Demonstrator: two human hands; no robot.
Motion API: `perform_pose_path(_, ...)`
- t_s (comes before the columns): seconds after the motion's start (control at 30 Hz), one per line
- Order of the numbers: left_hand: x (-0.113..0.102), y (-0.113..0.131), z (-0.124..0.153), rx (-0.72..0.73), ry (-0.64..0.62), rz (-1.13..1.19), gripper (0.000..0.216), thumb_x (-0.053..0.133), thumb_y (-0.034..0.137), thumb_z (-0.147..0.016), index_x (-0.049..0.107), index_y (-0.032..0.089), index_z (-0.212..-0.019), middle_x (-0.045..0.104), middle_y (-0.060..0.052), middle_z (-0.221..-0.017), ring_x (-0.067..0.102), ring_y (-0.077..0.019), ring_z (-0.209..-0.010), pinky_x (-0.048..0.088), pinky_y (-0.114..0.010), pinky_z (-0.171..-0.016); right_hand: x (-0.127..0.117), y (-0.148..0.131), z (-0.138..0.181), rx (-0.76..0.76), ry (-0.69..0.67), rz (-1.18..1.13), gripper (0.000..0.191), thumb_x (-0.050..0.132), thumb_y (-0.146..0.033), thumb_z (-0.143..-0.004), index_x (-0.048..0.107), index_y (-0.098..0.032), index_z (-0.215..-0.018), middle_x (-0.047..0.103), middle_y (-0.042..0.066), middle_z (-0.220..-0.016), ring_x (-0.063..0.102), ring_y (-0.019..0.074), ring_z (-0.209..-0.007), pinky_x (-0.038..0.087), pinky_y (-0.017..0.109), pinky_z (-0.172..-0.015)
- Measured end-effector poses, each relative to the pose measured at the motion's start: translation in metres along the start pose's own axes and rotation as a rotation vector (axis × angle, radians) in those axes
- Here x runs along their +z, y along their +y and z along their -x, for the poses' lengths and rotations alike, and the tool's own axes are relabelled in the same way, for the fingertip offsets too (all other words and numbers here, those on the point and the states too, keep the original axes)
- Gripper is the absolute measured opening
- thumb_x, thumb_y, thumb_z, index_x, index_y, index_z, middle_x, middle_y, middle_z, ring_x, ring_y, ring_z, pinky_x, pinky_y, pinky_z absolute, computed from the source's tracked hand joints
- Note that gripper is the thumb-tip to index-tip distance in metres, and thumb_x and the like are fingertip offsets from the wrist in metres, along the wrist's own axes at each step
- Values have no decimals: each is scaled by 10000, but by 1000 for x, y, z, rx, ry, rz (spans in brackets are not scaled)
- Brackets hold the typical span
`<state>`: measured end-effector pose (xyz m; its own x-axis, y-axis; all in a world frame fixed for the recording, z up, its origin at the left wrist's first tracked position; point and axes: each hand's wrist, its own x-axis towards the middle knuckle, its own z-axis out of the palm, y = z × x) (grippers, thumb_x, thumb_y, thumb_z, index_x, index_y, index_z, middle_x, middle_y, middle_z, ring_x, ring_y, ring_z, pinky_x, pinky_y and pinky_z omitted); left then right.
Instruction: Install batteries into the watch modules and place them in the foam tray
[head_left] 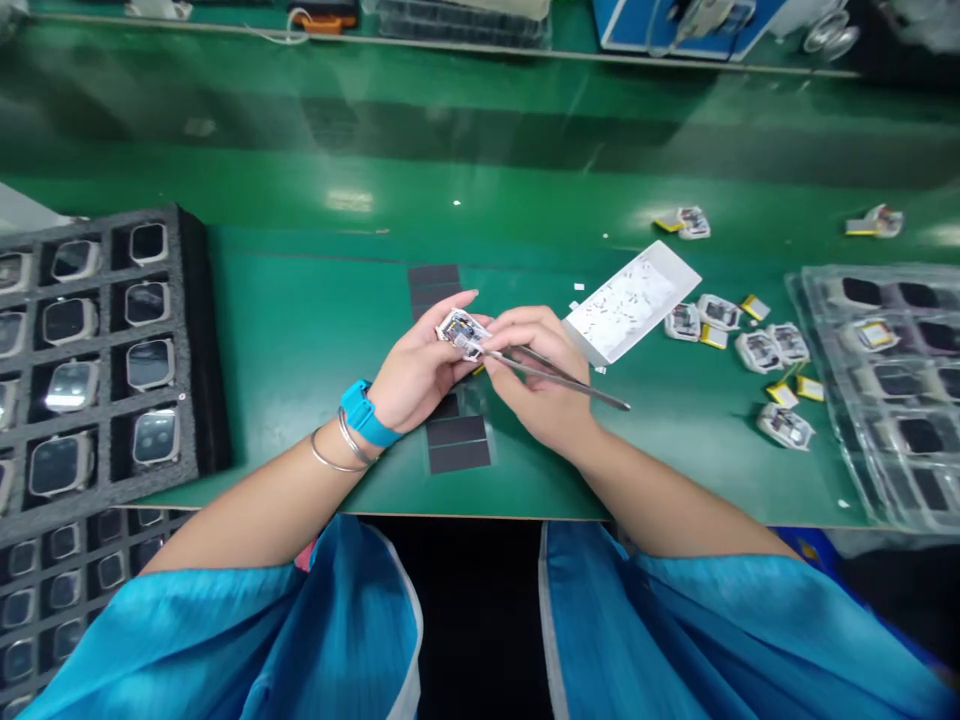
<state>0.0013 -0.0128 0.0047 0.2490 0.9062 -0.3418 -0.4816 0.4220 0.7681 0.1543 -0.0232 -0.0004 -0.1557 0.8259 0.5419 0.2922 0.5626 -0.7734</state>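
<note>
A glossy green tabletop [300,300] spreads out around the left hand [414,368] and the right hand [561,408]. Well beyond both, a green shelf [574,25] crosses the view, carrying a blue box [619,25] farther right than the right hand. A pale patch of reflected light [349,201] gleams beyond the left hand. Nearer than either hand, past the tabletop's edge, is a dark space [480,610].

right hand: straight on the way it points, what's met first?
Likely the small white-framed circuit module in the left hand; the slim grey metal tweezers in the right hand appear to reach it, though depth is unclear.
</note>
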Motion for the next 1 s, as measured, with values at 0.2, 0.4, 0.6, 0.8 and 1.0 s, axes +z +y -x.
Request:
perform_pose_path(0.2,5,-1,8,28,-51,-52,510,689,79,-649,594,248,-1121,694,1,-1043,664,-183,-1036,521,-301,-935,1,-1,2,-78,-20,173,78,560,-264,-917,634,-261,-892,723,52,-1009,693,206,-1009,579,417,-928)
perform_pose_path(0.4,8,1,11,51,-100,-48,411,721,86,-668,530,239,-999,688,-35,-1180,585,-246,-1245,484,-380,-1024,-2,-2,7,-173,-7,224,121,595,-197,-878,665,-281,-931,751,32,-1037,719,201,-981,591,396,-939)
perform_pose_path(0.6,12,3,12,46,-74,-65,346,721,68,-712,512,239,-930,702,-27,-1182,543,-253,-1310,452,-420,-1071,-1,-1,12,-216,-73,259,176,551,-184,-892,675,-288,-962,748,30,-1098,719,203,-1017,593,397,-960)
perform_pose_path(0.8,9,-2,10,99,-109,-68,347,705,66,-714,498,240,-931,711,-17,-1157,558,-240,-1299,422,-415,-1107,-1,-2,11,-309,-84,295,184,540,-132,-901,671,-259,-922,753,49,-1085,724,184,-1013,618,362,-910)
perform_pose_path(1.0,9,-5,9,111,-94,-58,365,708,89,-701,473,245,-934,705,-21,-1171,536,-247,-1324,410,-433,-1124,-1,1,14,-258,-156,259,184,549,-164,-924,684,-278,-979,730,33,-1140,695,195,-1088,588,388,-980)
